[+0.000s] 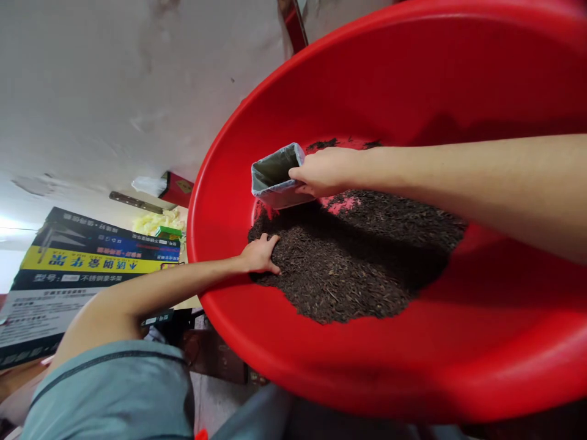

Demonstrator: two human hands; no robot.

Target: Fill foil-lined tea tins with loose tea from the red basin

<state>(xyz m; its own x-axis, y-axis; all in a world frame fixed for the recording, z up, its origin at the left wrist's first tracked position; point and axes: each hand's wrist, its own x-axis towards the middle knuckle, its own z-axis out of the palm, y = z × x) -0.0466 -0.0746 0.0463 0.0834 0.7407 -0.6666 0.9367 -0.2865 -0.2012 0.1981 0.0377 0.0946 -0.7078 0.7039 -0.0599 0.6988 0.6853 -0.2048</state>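
While right hand (321, 172) grips grey box (282, 197), left hand (262, 254) rests spread on dark flakes (343, 287) in red tub (504, 342).

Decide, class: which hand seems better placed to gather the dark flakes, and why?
Probably the left hand: it is spread open, touching the dark flakes, while the right hand is occupied gripping the container.

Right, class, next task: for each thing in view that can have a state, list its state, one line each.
Red plastic basin: open, holding loose shreds
Dark dry shreds: loose, heaped unevenly, partly shadowed
Rectangular container: open-mouthed, held
Right hand: gripping the container
Left hand: fingers spread, touching the shreds
Printed carton: outside basin; open or shut unclear
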